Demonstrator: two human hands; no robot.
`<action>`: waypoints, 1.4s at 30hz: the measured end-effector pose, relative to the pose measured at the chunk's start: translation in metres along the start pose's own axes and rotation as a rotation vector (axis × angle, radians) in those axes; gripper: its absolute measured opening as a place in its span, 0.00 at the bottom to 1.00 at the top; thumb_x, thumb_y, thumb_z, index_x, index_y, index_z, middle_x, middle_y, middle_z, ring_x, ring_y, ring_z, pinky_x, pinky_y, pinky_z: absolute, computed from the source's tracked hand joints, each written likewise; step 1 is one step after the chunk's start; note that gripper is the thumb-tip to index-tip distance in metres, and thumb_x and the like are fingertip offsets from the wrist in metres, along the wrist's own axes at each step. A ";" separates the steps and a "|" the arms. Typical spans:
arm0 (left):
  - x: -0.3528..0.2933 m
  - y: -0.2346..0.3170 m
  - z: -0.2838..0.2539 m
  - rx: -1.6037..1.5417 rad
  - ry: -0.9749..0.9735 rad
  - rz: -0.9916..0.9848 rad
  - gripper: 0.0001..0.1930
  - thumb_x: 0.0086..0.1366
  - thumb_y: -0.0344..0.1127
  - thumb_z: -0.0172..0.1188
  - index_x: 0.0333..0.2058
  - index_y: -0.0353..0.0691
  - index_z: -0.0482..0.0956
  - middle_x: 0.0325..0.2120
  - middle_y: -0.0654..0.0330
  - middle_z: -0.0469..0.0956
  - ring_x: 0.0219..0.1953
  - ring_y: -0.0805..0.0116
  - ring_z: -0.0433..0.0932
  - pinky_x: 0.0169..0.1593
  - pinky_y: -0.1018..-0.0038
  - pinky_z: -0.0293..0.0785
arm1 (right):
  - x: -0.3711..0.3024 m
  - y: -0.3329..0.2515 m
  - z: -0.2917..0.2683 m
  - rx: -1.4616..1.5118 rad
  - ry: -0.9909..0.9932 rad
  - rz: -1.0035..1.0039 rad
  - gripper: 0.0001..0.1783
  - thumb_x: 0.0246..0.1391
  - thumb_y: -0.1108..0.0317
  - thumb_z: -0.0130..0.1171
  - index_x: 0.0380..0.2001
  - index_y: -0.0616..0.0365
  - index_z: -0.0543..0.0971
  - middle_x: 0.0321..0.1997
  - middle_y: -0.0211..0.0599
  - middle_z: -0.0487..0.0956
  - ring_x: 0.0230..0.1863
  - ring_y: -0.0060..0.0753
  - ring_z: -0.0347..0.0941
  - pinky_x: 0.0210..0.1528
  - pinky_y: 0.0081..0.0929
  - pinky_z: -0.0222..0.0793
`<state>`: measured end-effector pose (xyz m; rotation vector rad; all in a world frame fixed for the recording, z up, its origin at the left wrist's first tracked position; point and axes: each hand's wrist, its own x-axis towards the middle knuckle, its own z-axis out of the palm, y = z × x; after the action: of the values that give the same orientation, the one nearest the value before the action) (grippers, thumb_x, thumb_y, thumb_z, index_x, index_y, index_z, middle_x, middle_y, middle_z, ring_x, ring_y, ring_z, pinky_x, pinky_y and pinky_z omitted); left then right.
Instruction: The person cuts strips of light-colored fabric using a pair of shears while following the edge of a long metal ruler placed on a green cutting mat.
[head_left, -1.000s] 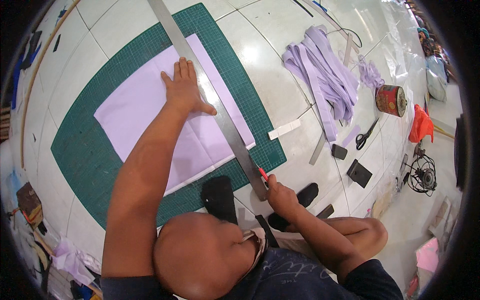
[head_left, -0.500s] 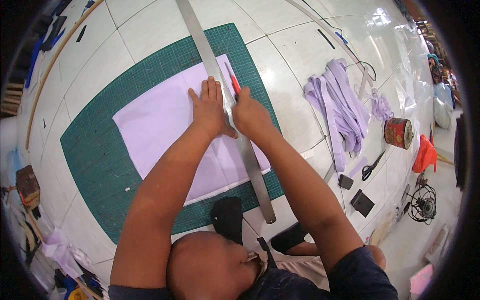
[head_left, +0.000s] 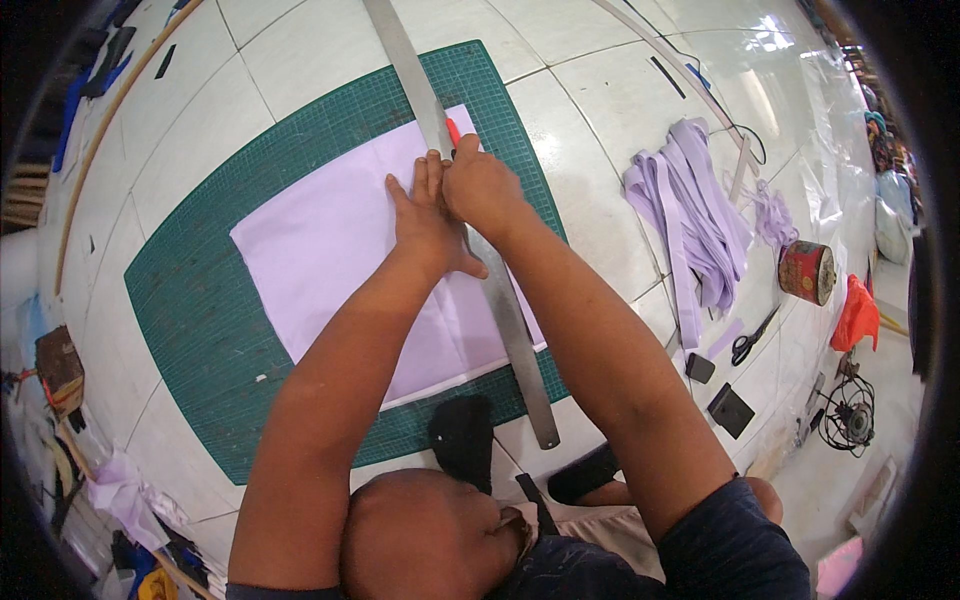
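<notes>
Head view: a long steel ruler [head_left: 520, 370] is laid slantwise across a sheet of lilac fabric [head_left: 340, 230], which is spread on a green gridded cutting mat [head_left: 200, 270] on the white-tiled floor [head_left: 590, 235]; fabric is left showing along both sides of the ruler, and the mat is overshot by both its ends, the upper one being cut off by the frame; the left hand [head_left: 428, 240] is laid flat with its fingers spread, the fabric being covered by the fingers and the metal by the thumb; in the closed right hand [head_left: 485, 195] a red cutter [head_left: 453, 132] is gripped at the ruler's right edge, its blade not to be made out; the hands are held close together, the left fingers partly overlapped in view by the right hand, though whether they touch cannot be told; to the right, a bundle of lilac strips [head_left: 705, 225], a red tin can [head_left: 803, 272] and black scissors [head_left: 743, 349] are set down, well apart from the mat.
</notes>
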<state>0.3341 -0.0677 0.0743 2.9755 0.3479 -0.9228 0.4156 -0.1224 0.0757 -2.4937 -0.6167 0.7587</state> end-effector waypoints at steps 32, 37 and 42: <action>0.001 0.002 0.000 0.016 0.041 -0.018 0.81 0.28 0.76 0.72 0.70 0.24 0.41 0.72 0.37 0.42 0.75 0.44 0.41 0.70 0.35 0.40 | -0.227 0.115 -0.034 -0.070 -0.128 0.111 0.15 0.64 0.65 0.50 0.45 0.61 0.59 0.28 0.65 0.78 0.31 0.71 0.75 0.34 0.63 0.68; 0.003 0.009 0.000 0.023 0.051 -0.021 0.80 0.30 0.77 0.72 0.71 0.25 0.42 0.73 0.40 0.42 0.76 0.46 0.41 0.70 0.34 0.40 | -0.087 0.067 -0.014 0.018 0.009 0.006 0.15 0.63 0.65 0.48 0.45 0.63 0.59 0.31 0.66 0.79 0.34 0.73 0.76 0.37 0.63 0.68; 0.001 0.010 -0.010 0.059 -0.027 0.020 0.78 0.32 0.78 0.70 0.73 0.33 0.42 0.74 0.45 0.43 0.76 0.47 0.37 0.70 0.35 0.41 | -0.030 0.025 -0.005 0.045 0.019 -0.012 0.19 0.68 0.55 0.44 0.45 0.64 0.63 0.36 0.64 0.81 0.40 0.66 0.79 0.45 0.57 0.72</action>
<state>0.3424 -0.0763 0.0816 3.0101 0.2956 -0.9867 0.4028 -0.1594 0.0776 -2.4516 -0.6009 0.7362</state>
